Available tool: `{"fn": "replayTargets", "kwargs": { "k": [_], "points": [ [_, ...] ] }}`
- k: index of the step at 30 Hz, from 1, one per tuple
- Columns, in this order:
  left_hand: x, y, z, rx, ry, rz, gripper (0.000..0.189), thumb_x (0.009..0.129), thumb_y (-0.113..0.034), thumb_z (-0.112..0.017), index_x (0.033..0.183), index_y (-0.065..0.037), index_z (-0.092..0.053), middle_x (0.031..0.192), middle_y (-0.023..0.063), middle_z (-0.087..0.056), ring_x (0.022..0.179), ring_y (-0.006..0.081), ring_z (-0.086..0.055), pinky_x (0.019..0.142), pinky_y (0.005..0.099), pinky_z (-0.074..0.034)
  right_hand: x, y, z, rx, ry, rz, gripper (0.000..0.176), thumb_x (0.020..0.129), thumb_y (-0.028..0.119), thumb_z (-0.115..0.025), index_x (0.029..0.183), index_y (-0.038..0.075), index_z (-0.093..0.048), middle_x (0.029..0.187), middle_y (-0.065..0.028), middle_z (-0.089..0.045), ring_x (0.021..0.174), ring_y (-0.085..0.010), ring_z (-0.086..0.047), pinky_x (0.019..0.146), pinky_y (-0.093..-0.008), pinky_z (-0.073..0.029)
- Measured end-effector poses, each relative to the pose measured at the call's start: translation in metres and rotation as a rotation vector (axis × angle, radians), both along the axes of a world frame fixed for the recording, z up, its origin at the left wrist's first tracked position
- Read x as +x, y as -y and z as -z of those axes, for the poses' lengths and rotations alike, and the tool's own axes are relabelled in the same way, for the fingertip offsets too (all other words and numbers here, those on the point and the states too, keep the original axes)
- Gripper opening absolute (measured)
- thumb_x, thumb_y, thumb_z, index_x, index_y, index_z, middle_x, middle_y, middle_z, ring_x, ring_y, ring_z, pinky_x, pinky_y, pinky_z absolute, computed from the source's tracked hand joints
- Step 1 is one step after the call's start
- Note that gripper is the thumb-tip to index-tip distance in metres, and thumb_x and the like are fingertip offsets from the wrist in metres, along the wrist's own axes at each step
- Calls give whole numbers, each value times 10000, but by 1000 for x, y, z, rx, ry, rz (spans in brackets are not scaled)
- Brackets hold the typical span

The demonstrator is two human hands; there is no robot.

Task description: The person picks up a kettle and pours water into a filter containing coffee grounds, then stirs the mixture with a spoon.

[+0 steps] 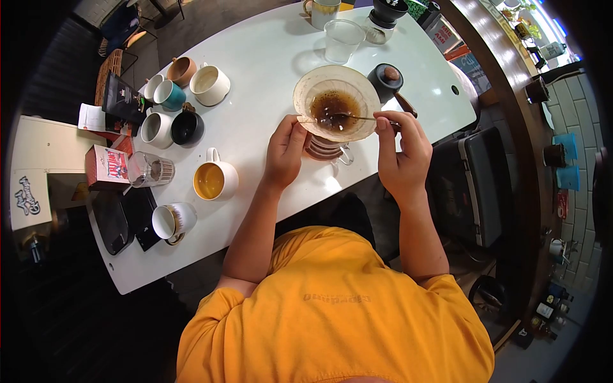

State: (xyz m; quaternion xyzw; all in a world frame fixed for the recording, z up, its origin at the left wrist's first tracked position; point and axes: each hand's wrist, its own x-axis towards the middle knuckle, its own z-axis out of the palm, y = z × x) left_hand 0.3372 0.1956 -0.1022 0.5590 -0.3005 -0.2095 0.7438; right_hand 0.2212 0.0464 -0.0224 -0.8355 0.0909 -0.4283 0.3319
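A paper coffee filter point(308, 89) sits opened out above a glass coffee server point(322, 150), with dark wet coffee point(333, 108) in its middle. Closed at the filter's near left edge, my left hand point(285, 153) pinches the paper between thumb and finger. My right hand point(405, 153) is shut on the handle of a thin metal spoon point(359, 117). The spoon reaches across the filter, its far end in the dark coffee. Behind the filter stands a clear plastic cup point(343, 42). To its right is a dark lidded pot point(385, 82) with a wooden handle.
Several mugs stand on the white table point(255, 89) at left, among them a white mug with yellow inside point(216, 180) and a teal cup point(169, 94). A clear glass point(152, 170), a red box point(107, 167) and a phone point(110, 217) lie near the left edge.
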Motion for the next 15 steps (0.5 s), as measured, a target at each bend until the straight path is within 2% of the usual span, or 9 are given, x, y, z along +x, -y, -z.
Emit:
{"fn": "replayTargets", "kwargs": {
  "k": [3, 15],
  "points": [
    [0, -1, 0, 1, -2, 0, 256, 1002, -242, -389, 1020, -29, -530, 775, -13, -488, 692, 69, -431, 618, 210, -360, 1, 4, 2, 127, 41, -26, 49, 854, 5, -610, 897, -14, -622, 747, -76, -607, 583, -132, -518, 550, -238, -421],
    [0, 0, -1, 0, -36, 9, 246, 1000, -242, -394, 1005, -36, -527, 781, -23, -475, 693, 65, -410, 633, 207, -351, 11, 9, -9, 128, 140, -40, 51, 863, 3, -597, 898, -24, -622, 767, -79, -615, 631, -130, -531, 580, -231, -422]
  ]
}}
